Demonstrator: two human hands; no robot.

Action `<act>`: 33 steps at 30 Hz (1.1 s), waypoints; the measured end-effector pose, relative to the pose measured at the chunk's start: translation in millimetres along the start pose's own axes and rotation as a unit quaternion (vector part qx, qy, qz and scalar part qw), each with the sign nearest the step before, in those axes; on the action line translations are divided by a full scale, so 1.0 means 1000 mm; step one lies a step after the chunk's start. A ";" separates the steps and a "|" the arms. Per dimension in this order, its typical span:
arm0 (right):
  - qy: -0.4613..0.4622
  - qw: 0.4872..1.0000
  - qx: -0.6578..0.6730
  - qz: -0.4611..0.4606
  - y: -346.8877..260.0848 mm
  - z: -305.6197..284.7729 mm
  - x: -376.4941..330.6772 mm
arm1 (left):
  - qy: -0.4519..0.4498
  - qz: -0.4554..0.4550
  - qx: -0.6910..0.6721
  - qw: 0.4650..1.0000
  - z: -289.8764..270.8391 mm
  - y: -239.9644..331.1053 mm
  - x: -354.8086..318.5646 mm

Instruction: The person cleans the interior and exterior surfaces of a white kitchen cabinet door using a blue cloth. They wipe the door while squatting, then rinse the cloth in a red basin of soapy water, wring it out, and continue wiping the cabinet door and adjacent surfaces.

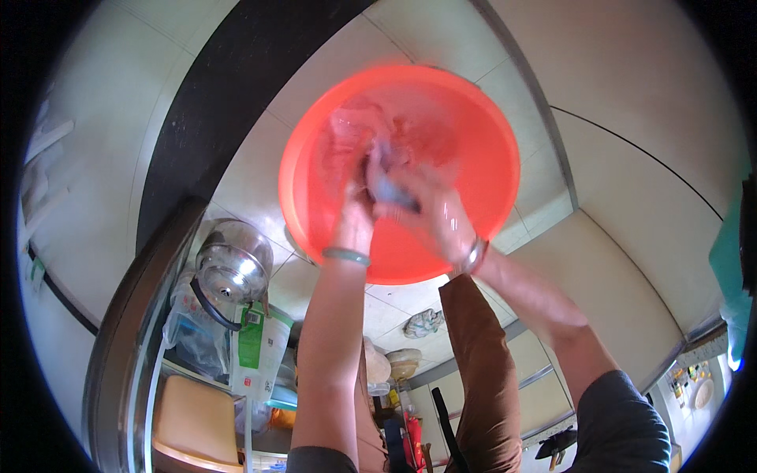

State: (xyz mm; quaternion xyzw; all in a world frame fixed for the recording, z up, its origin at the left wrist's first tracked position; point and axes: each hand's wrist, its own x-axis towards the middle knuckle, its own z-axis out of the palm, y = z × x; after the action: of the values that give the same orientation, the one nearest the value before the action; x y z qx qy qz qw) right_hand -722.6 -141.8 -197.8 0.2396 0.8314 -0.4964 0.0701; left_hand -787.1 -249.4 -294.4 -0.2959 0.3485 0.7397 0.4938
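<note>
The person's right hand (pixel 434 213) is curling over the right side of a blue-grey item (pixel 386 189), with its fingers bent inward and the item's dark lower end lying against them. The left hand (pixel 359 201) is meeting the same item from its left side; motion blur is hiding those fingers, so one cannot tell whether they are pinching it or only touching it, nor quite what the item is. The item is sitting between the two hands, just left of the middle of an orange-red basin (pixel 493 169) and well inside its rim.

Around the hands, water (pixel 430 134) is swirling and splashing in the basin, mostly toward its far edge. A green bangle (pixel 347 256) is circling the left wrist and a silvery band (pixel 477 256) the right, both near the basin's near edge, over which the forearms are reaching.

Farther out, the basin is standing on a pale tiled floor (pixel 528 185). A crumpled bundle (pixel 424 323) is lying on the floor beyond the basin's near edge, beside a brown trouser leg (pixel 477 355). Off the basin's near left edge, a shiny kettle (pixel 233 264) with a black handle is resting near a green-and-white package (pixel 260 355). A tan box-like thing (pixel 197 422) is occupying the lower left.
</note>
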 end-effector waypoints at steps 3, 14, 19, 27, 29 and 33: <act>-0.033 0.996 -0.042 -0.074 -0.051 -0.013 -0.039 | -0.113 0.009 -0.094 0.989 0.023 0.019 -0.045; 0.145 0.980 -0.108 -0.082 -0.049 0.018 -0.001 | -0.049 0.018 -0.086 0.995 0.013 -0.022 -0.045; 0.041 0.956 -0.244 -0.160 0.040 0.025 0.033 | 0.095 0.054 -0.071 0.991 0.018 -0.025 -0.040; 0.133 0.948 -0.269 0.104 0.140 0.076 0.069 | 0.125 0.152 0.013 0.980 -0.005 0.004 -0.011; 0.046 0.949 -0.282 0.130 0.145 0.085 0.068 | 0.109 0.155 0.013 0.982 -0.007 0.004 0.000; -0.192 0.921 -0.068 0.332 0.133 0.075 0.078 | 0.203 0.089 0.071 0.973 -0.003 -0.008 0.018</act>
State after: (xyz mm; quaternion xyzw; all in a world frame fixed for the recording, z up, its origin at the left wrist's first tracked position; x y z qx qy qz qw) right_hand -738.0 -128.1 -367.7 0.3964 0.7070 -0.4232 0.4049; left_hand -785.6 -240.6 -311.7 -0.3716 0.5181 0.6787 0.3644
